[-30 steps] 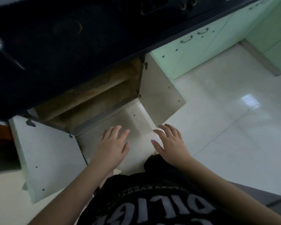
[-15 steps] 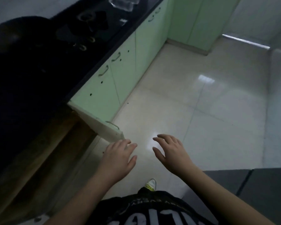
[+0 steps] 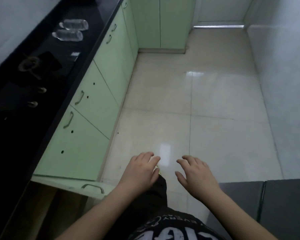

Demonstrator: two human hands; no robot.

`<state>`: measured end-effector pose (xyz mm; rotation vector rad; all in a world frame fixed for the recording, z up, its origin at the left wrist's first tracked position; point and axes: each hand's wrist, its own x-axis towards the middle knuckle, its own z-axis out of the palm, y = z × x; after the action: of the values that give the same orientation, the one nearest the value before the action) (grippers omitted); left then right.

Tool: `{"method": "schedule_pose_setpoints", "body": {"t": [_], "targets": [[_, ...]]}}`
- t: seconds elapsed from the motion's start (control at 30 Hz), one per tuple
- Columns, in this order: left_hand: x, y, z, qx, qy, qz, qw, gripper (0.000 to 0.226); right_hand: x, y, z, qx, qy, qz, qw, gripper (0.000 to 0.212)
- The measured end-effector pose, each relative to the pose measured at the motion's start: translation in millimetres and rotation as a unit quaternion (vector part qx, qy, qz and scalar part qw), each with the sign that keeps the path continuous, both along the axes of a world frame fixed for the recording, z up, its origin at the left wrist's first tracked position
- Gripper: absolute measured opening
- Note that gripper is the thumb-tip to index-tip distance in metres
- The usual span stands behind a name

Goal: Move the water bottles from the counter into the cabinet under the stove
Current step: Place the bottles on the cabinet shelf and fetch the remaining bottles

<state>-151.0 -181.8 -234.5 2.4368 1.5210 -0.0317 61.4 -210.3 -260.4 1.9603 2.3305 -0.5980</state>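
1. Your view has swung up from the open cabinet door (image 3: 87, 187), lower left, toward the two water bottles (image 3: 70, 30) lying upper left on the dark surface (image 3: 87, 25).
2. Your left hand (image 3: 139, 172) and right hand (image 3: 195, 175) stay empty, fingers loosely spread; next, go fetch a bottle.

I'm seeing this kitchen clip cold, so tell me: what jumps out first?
Two bare hands, the left hand and right hand, are spread open and empty low in the middle, over the pale floor. Far up on the left, two clear water bottles lie side by side on the black counter. At lower left a green cabinet door stands open.
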Motion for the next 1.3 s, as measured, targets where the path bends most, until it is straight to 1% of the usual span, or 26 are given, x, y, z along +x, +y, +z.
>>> {"method": "schedule_pose_setpoints", "body": {"t": [0.1, 0.23, 0.3, 0.47, 0.53, 0.6, 0.63, 0.8, 0.87, 0.93, 1.0, 1.03, 1.17, 1.23, 1.3], "targets": [[11.3, 62.1, -9.9, 0.007, -0.003, 0.0, 1.0, 0.038, 12.5, 54.0, -7.8, -0.009, -0.014, -0.004, 1.0, 0.047], [23.7, 144.7, -10.6, -0.021, -0.035, 0.003, 0.999, 0.048, 34.8, 142.1, -3.1, -0.042, -0.064, 0.011, 0.997, 0.049], [30.1, 181.9, -0.2, -0.004, -0.053, -0.015, 0.998, 0.047, 45.7, 182.4, 4.6, -0.04, -0.078, -0.015, 0.996, 0.05], [39.4, 284.5, 26.1, 0.016, -0.047, -0.055, 0.997, 0.043, 65.4, 256.8, 21.2, -0.017, -0.094, -0.047, 0.994, 0.049], [44.9, 327.0, 42.6, 0.043, -0.084, -0.056, 0.994, 0.036, 72.7, 283.1, 26.0, 0.0, -0.102, -0.056, 0.993, 0.048], [53.5, 364.2, 49.5, 0.073, -0.122, -0.049, 0.989, 0.038, 81.2, 312.1, 31.2, 0.01, -0.105, -0.066, 0.992, 0.045], [58.3, 381.0, 48.5, 0.082, -0.127, -0.047, 0.987, 0.041, 86.2, 327.8, 32.6, 0.013, -0.106, -0.067, 0.992, 0.044], [82.5, 459.7, 18.0, 0.057, -0.069, -0.02, 0.996, 0.027, 121.4, 429.7, 28.0, 0.074, -0.084, -0.068, 0.991, 0.035], [89.6, 488.7, 7.1, 0.029, -0.042, -0.002, 0.999, 0.03, 137.1, 476.3, 28.2, 0.064, -0.069, -0.064, 0.993, 0.037], [96.4, 519.9, 0.8, -0.019, 0.0, 0.013, 1.0, 0.038, 151.2, 522.1, 29.5, 0.059, -0.062, -0.054, 0.995, 0.041], [100.0, 551.8, 2.2, -0.074, 0.047, 0.036, 0.995, 0.044, 159.7, 562.7, 32.3, 0.048, -0.059, -0.029, 0.997, 0.045], [101.1, 566.3, 3.0, -0.087, 0.058, 0.05, 0.993, 0.045, 161.9, 582.1, 32.1, 0.048, -0.056, -0.013, 0.997, 0.046], [96.2, 615.4, 11.9, -0.049, 0.033, 0.118, 0.991, 0.044, 150.5, 660.3, 31.8, 0.035, -0.067, 0.062, 0.995, 0.047], [84.7, 630.5, 13.0, -0.029, 0.027, 0.151, 0.988, 0.042, 133.4, 697.0, 31.3, 0.035, -0.068, 0.096, 0.993, 0.047], [66.7, 644.1, 12.2, -0.027, 0.022, 0.188, 0.982, 0.043, 108.5, 731.7, 31.8, 0.04, -0.055, 0.119, 0.991, 0.046]]}}
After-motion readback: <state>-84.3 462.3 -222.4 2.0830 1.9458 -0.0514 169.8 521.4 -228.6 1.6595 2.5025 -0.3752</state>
